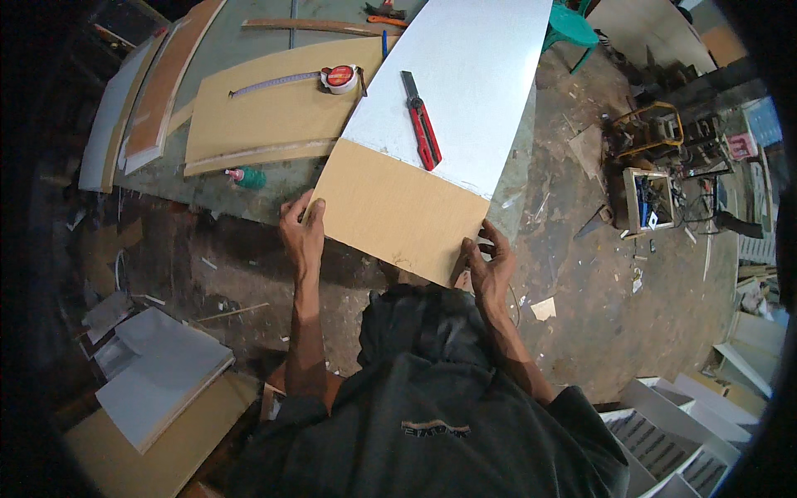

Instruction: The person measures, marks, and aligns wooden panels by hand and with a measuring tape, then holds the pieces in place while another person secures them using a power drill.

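Note:
A long board (394, 211) lies in front of me, its near end bare tan and its far part covered by a white sheet (471, 75). My left hand (303, 232) grips the near left corner, thumb along the edge. At the near right corner, my right hand (491, 264) is closed round the edge, some fingers hidden beneath. A red utility knife (425, 133) rests on the white part, blade pointing away. To the left, a white and red tape measure (339, 80), partly pulled out, sits on another tan panel (257, 116).
A green bottle (251, 178) lies on the table (199, 189) at its near edge. Stacked boards (158, 100) stand far left, more panels (162, 365) near left. Right are a green chair (569, 30), a tool crate (649, 199), a handsaw (594, 220) and white shelving (672, 432).

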`<act>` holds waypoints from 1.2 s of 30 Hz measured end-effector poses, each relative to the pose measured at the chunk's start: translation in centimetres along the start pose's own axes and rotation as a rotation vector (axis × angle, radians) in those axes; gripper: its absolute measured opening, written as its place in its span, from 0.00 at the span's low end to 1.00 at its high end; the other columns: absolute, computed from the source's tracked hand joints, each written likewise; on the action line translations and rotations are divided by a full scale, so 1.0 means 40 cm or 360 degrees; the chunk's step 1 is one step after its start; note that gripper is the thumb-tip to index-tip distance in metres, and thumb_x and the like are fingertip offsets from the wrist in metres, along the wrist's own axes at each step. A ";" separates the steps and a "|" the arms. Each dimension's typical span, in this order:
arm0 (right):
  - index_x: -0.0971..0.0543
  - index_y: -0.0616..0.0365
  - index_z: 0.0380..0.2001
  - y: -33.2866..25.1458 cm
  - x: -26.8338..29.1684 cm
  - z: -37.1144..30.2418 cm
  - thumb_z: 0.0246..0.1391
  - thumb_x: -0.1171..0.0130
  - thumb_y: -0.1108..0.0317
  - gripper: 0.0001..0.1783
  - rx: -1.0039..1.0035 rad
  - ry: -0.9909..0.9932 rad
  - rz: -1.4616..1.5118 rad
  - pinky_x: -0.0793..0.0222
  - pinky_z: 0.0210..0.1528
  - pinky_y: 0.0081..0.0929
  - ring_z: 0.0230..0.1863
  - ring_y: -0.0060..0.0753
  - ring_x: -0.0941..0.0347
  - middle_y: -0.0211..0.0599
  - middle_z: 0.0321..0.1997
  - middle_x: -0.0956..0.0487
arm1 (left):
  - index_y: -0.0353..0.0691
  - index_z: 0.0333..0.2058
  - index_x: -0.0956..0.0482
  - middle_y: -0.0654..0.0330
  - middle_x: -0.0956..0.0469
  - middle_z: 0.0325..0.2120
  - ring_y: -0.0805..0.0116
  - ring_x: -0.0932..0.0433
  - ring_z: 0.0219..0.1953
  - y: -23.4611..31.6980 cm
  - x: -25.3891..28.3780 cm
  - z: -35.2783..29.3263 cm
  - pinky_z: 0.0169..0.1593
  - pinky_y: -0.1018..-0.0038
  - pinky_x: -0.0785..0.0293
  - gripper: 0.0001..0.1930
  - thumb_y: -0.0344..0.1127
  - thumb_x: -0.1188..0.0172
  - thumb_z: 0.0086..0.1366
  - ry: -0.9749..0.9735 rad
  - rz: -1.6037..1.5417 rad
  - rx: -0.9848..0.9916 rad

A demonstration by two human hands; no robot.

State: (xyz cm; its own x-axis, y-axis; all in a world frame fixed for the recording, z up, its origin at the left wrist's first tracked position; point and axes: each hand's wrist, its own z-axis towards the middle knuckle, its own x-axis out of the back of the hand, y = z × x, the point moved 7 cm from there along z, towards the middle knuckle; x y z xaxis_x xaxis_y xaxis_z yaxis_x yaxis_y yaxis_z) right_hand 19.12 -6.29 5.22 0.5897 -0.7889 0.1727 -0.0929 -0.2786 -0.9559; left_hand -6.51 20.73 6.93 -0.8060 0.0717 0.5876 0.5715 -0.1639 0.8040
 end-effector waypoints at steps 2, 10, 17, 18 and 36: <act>0.28 0.67 0.60 0.005 -0.003 0.001 0.57 0.35 0.67 0.29 0.0008 0.0001 0.0015 0.24 0.36 0.32 0.44 0.35 0.24 0.49 0.51 0.23 | 0.38 0.46 0.16 0.51 0.22 0.41 0.55 0.20 0.43 0.003 0.000 0.003 0.47 0.64 0.24 0.17 0.35 0.34 0.59 -0.0008 -0.0012 -0.0050; 0.27 0.67 0.59 0.001 -0.007 -0.011 0.57 0.36 0.69 0.28 -0.0077 0.0009 -0.0080 0.25 0.40 0.33 0.41 0.34 0.24 0.47 0.49 0.21 | 0.38 0.45 0.16 0.52 0.21 0.39 0.57 0.21 0.42 0.001 -0.003 0.003 0.47 0.65 0.25 0.15 0.34 0.36 0.59 -0.0048 0.0056 0.0024; 0.27 0.64 0.59 0.035 -0.006 -0.014 0.57 0.35 0.66 0.28 -0.0027 0.0076 -0.0044 0.26 0.43 0.34 0.42 0.35 0.25 0.46 0.49 0.21 | 0.37 0.45 0.16 0.51 0.21 0.41 0.57 0.22 0.43 -0.027 -0.003 0.002 0.49 0.65 0.26 0.16 0.35 0.36 0.59 -0.0131 -0.0069 -0.0002; 0.26 0.64 0.59 0.038 -0.005 -0.014 0.57 0.35 0.66 0.28 -0.0031 0.0078 0.0010 0.26 0.43 0.34 0.42 0.35 0.25 0.45 0.49 0.22 | 0.37 0.46 0.16 0.51 0.21 0.42 0.57 0.22 0.43 -0.019 -0.002 0.001 0.49 0.65 0.26 0.16 0.35 0.35 0.59 -0.0132 -0.0042 0.0002; 0.25 0.66 0.57 0.049 0.005 0.006 0.55 0.34 0.70 0.26 -0.0156 0.0161 0.0301 0.26 0.29 0.26 0.34 0.30 0.23 0.43 0.44 0.20 | 0.36 0.48 0.16 0.51 0.22 0.37 0.62 0.23 0.40 -0.017 -0.010 -0.020 0.47 0.67 0.26 0.19 0.37 0.32 0.60 -0.0090 -0.0066 0.0083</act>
State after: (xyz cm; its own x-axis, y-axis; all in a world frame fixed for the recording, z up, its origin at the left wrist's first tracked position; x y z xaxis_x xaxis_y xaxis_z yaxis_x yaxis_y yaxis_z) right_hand 19.27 -6.87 3.33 0.4718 -0.8815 0.0205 -0.2745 -0.1690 -0.9466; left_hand -6.69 20.04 6.06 -0.8199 0.1330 0.5568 0.5464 -0.1081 0.8305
